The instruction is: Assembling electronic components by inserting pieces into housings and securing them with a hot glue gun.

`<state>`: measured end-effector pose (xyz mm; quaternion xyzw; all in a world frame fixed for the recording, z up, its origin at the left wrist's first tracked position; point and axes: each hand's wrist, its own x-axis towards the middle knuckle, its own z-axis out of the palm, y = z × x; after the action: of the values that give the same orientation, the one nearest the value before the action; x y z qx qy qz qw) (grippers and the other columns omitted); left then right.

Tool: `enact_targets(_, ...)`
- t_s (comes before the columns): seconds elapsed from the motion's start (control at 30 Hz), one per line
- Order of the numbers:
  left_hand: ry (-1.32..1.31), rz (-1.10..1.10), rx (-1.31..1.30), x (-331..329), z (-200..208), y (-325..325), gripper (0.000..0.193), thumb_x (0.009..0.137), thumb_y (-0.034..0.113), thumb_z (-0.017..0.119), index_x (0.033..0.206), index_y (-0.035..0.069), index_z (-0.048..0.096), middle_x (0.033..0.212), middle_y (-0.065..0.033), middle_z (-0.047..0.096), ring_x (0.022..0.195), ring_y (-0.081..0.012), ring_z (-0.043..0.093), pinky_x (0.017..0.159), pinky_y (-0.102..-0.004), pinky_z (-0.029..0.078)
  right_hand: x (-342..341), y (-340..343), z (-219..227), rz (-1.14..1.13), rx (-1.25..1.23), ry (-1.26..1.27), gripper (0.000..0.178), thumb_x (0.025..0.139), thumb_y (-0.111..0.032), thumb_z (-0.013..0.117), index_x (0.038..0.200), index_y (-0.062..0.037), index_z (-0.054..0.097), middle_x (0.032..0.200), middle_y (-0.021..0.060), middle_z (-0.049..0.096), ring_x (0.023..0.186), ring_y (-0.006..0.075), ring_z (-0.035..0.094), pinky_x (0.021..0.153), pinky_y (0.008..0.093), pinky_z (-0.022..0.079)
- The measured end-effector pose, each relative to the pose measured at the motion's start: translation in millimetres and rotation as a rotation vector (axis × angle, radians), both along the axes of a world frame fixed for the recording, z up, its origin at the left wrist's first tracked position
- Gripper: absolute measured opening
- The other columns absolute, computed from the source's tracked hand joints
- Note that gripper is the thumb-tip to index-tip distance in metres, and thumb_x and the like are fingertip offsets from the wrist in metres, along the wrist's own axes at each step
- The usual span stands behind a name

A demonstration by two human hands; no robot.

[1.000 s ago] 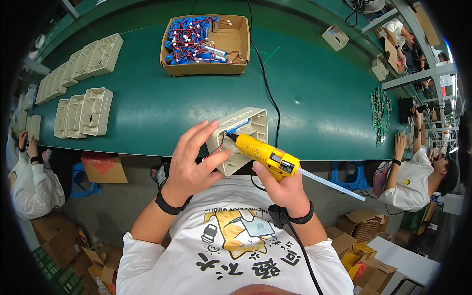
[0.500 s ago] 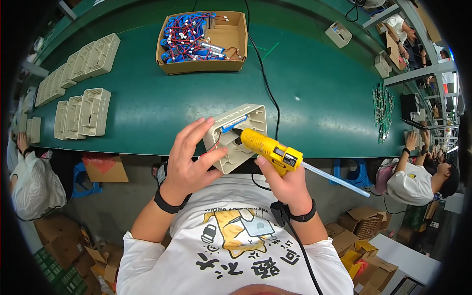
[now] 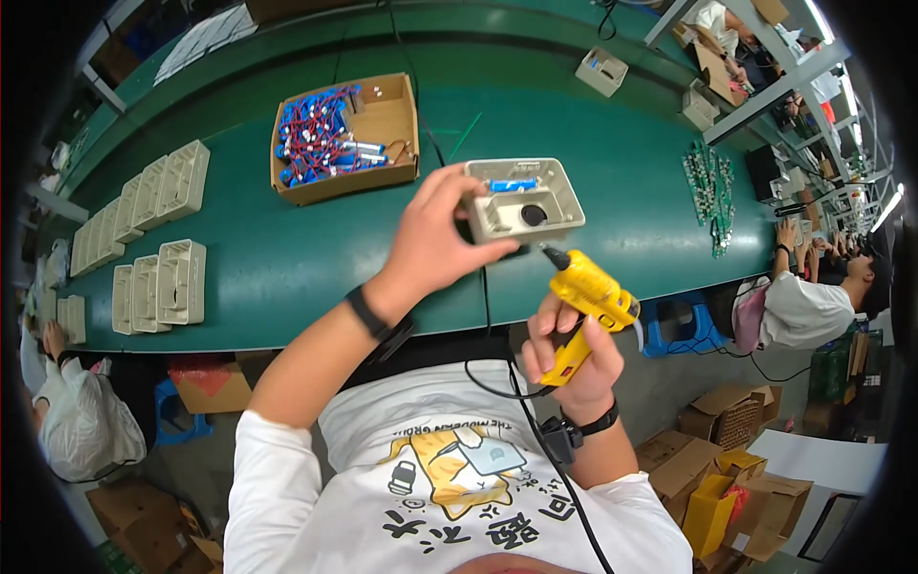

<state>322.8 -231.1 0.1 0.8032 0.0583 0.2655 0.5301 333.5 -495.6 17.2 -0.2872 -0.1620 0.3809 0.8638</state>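
Observation:
My left hand (image 3: 443,232) grips the left end of a beige plastic housing (image 3: 565,203), holding it over the bench with its hollow side in view. Inside the housing lie a blue battery (image 3: 513,186) along the far wall and a round black part (image 3: 534,215). In my right hand (image 3: 579,356) is a yellow hot glue gun (image 3: 590,290), gripped by its handle. Its dark nozzle points up and left, just below the housing's near edge and apart from the battery. My fingers partly hide the housing's left end.
A cardboard box (image 3: 346,188) of blue batteries with red and black leads stands on the green bench (image 3: 316,258). Rows of beige housings (image 3: 158,287) sit at left. Green circuit boards (image 3: 708,196) lie at right. The gun's cable (image 3: 490,394) hangs near my shirt. Co-workers sit at both sides.
My left hand has carried the housing away from my body and turned it level. The glue gun has come out of the housing and now tilts nozzle upward, lower right of it.

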Motion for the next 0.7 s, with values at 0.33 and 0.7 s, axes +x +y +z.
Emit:
enact_targets(0.33, -0.227, 0.19, -0.187, 90.8, -21.0, 13.9, 0.047, 0.104, -0.007, 0.069, 0.149, 0.001, 0.057, 0.156, -0.0233, 0.059, 0.136, -0.0305, 0.071, 0.111, -0.0428, 0.061, -18.2, -16.7, -19.7, -0.139, -0.131, -0.069, 0.032, 0.114, -0.036, 0.062, 0.113, -0.0051, 0.067, 0.114, 0.0161, 0.068, 0.068, 0.0199, 0.06, 0.056, 0.0395, 0.059)
enact_targets(0.7, -0.619, -1.07, -1.067, -166.9, 169.3, -12.3, 0.021, 0.112, 0.002, 0.068, 0.132, 0.01, 0.064, 0.12, -0.0207, 0.081, 0.106, -0.0391, 0.079, 0.086, -0.0445, 0.065, 7.9, 12.6, -36.8, -0.175, -0.13, 0.025, 0.03, 0.117, -0.034, 0.056, 0.117, -0.0065, 0.066, 0.117, 0.0152, 0.068, 0.071, 0.0202, 0.061, 0.059, 0.0407, 0.058)
